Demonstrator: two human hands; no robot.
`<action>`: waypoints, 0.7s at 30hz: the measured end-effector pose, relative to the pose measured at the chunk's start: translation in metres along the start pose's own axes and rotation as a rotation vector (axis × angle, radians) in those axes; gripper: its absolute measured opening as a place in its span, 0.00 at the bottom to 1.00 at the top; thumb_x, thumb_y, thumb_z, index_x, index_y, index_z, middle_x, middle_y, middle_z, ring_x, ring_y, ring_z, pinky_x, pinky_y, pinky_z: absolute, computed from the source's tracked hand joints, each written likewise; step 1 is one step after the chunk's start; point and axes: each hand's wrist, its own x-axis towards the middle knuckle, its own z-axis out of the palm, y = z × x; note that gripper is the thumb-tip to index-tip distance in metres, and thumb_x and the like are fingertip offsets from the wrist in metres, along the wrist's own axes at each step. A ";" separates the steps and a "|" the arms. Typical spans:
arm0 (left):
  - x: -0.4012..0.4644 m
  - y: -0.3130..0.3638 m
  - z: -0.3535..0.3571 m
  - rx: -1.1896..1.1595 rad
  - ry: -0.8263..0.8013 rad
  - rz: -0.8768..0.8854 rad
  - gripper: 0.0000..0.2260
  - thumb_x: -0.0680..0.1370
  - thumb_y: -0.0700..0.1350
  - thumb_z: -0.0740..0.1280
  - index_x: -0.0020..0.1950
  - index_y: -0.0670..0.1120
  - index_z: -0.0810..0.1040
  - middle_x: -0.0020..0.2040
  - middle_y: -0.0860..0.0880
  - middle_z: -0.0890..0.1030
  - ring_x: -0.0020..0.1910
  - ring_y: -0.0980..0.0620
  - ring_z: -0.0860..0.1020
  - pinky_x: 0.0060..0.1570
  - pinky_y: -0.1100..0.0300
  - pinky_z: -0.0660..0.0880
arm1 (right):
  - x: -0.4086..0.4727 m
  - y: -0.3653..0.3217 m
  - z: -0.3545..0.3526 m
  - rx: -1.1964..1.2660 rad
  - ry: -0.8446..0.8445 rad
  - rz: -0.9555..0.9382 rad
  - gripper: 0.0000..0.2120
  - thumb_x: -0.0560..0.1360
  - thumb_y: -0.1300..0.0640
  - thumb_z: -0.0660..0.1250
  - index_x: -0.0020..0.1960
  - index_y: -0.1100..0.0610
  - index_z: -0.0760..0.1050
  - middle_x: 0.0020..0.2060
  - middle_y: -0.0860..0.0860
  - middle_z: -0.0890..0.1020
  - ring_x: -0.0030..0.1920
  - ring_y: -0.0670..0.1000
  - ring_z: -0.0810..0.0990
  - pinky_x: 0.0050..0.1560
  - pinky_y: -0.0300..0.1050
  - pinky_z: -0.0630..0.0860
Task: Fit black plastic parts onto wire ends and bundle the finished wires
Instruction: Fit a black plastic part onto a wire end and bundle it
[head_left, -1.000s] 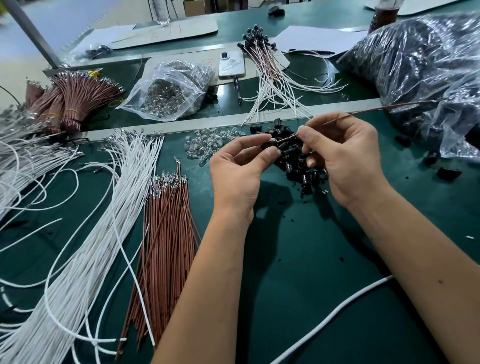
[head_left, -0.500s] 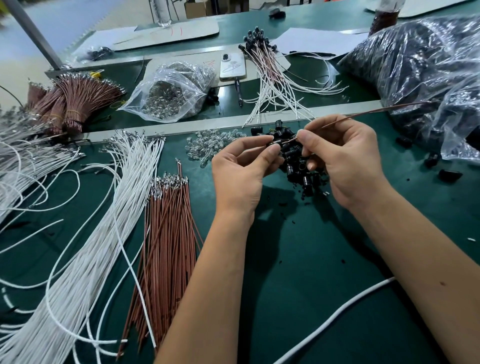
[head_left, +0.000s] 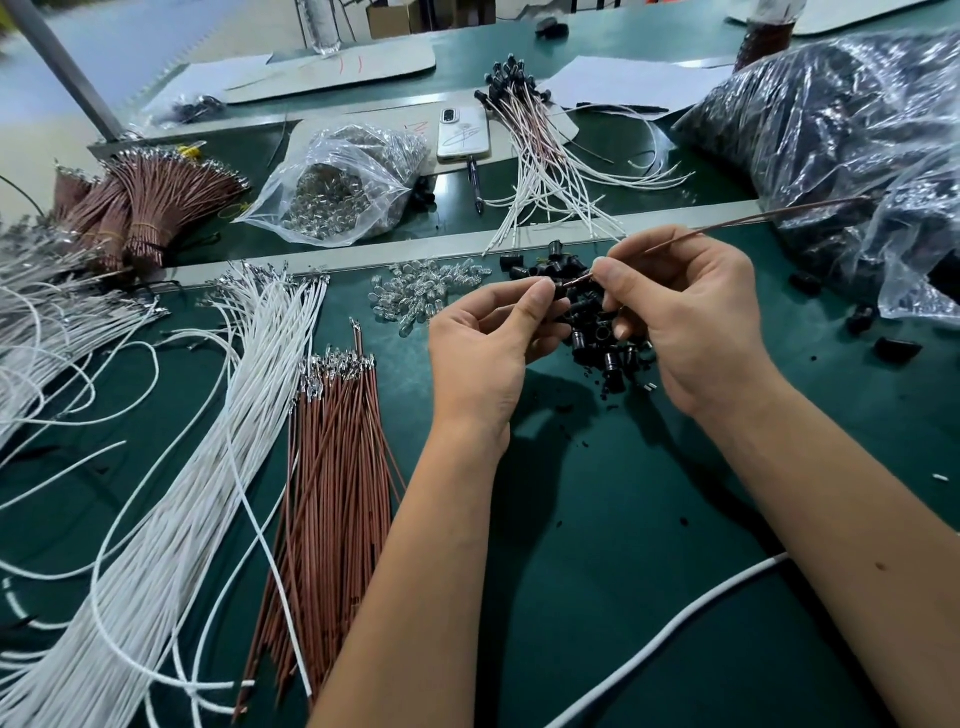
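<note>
Above the heap of black plastic parts (head_left: 597, 322) near the middle of the green surface (head_left: 597, 519), the two hands had drawn slightly closer than a moment earlier, so that the brown wire (head_left: 727, 224) tip now met the black part (head_left: 560, 287). The left hand (head_left: 488, 353) pinched that black part between thumb and forefinger. The right hand (head_left: 691, 317) pinched the brown wire near its end; its long axis ran from that end up and away toward the surface's right edge, over the large clear bag of black parts (head_left: 841, 140) at the far right corner. Toward the far edge, a smaller clear bag (head_left: 343, 187) held tiny glass bulbs, with a loose pile of bulbs (head_left: 426, 293) spilled just left of the heap. Finished wires with black caps (head_left: 540, 150) fanned out beyond the dividing rail. Loose brown wires (head_left: 332, 483) and white wires (head_left: 208, 467) lay lengthwise toward the near left corner, and tied brown bundles (head_left: 140, 208) sat at the far left.
</note>
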 end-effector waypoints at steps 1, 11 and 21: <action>0.000 0.000 0.000 0.001 -0.003 -0.004 0.04 0.78 0.39 0.73 0.50 0.39 0.84 0.43 0.40 0.87 0.37 0.50 0.84 0.37 0.63 0.79 | 0.000 0.000 0.000 -0.004 0.005 -0.003 0.07 0.75 0.67 0.76 0.44 0.59 0.80 0.32 0.52 0.82 0.31 0.50 0.78 0.27 0.40 0.74; -0.001 -0.001 0.002 0.026 -0.006 0.015 0.03 0.78 0.40 0.73 0.48 0.40 0.84 0.42 0.41 0.86 0.35 0.50 0.84 0.36 0.63 0.79 | -0.002 0.002 0.004 -0.028 0.023 -0.031 0.07 0.74 0.67 0.76 0.43 0.59 0.80 0.30 0.49 0.82 0.29 0.48 0.77 0.26 0.39 0.74; 0.000 -0.003 0.003 0.027 -0.021 0.024 0.03 0.77 0.40 0.73 0.48 0.41 0.84 0.42 0.41 0.87 0.36 0.50 0.84 0.36 0.63 0.78 | -0.003 0.004 0.005 -0.027 0.012 -0.023 0.06 0.74 0.67 0.76 0.44 0.62 0.79 0.30 0.49 0.82 0.28 0.47 0.78 0.26 0.39 0.74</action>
